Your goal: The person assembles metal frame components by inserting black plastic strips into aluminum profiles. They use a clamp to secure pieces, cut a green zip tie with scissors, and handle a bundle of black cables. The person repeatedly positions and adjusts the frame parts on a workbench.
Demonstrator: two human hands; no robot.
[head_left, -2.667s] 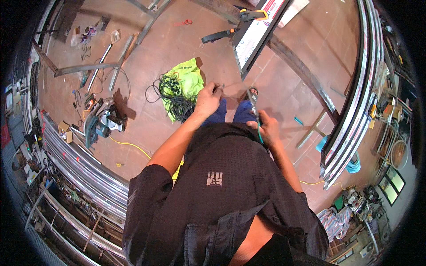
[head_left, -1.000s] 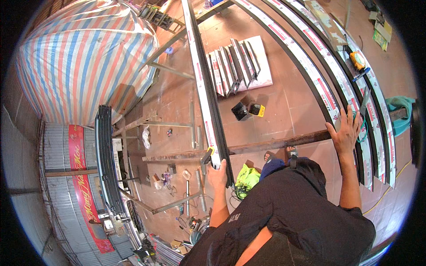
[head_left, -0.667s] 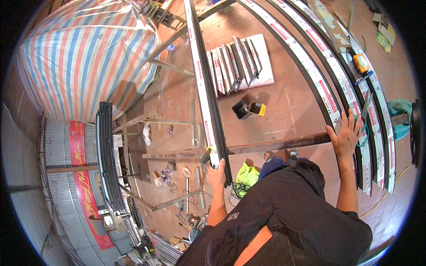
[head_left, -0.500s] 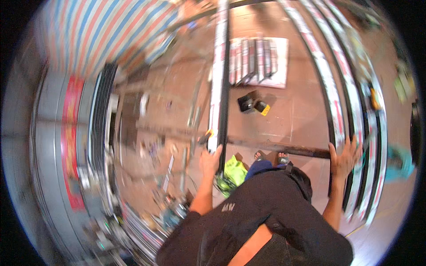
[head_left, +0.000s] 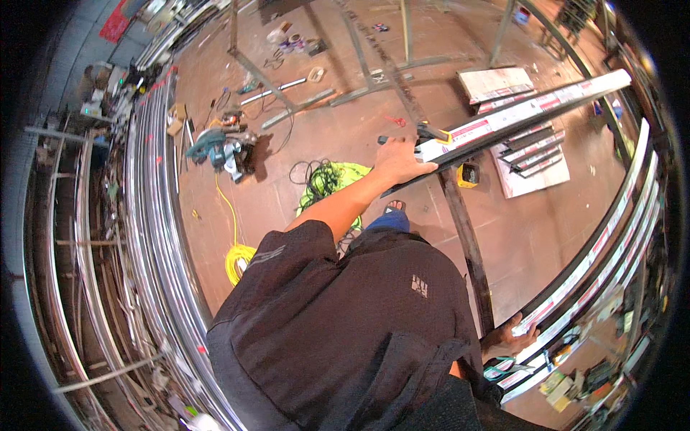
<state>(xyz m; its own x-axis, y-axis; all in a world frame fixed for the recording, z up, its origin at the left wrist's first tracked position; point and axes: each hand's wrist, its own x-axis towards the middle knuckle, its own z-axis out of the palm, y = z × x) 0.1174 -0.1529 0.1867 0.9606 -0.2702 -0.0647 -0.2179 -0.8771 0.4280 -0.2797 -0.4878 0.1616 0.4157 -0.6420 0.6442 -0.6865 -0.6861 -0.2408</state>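
My left hand point(head_left: 404, 162) is closed round the near end of a long dark metal profile point(head_left: 532, 118) faced with white and red film. Beside those fingers, a yellow and black tool point(head_left: 435, 134), its kind unclear, rests on the profile. Lower right, my right hand point(head_left: 512, 335) grips the near part of another film-faced profile point(head_left: 586, 269), fingers bent over its edge; the palm is partly hidden. A dark crossbar point(head_left: 463, 233) runs between the two profiles. Several short film-faced pieces point(head_left: 533, 154) lie on a pale board point(head_left: 535, 179) under the left profile.
A circular-blade power saw point(head_left: 219, 149) stands on the floor at left, near a yellow cable coil point(head_left: 238, 263). Bright green cloth with black cord point(head_left: 332, 181) lies by my foot. Long metal bars point(head_left: 154, 194) line the left side. A yellow-black box point(head_left: 468, 174) sits beside the crossbar.
My view has turned to the right, so the left profile now slants toward the upper right. Both hands stay at the profiles. The saw and yellow cable now show clearly.
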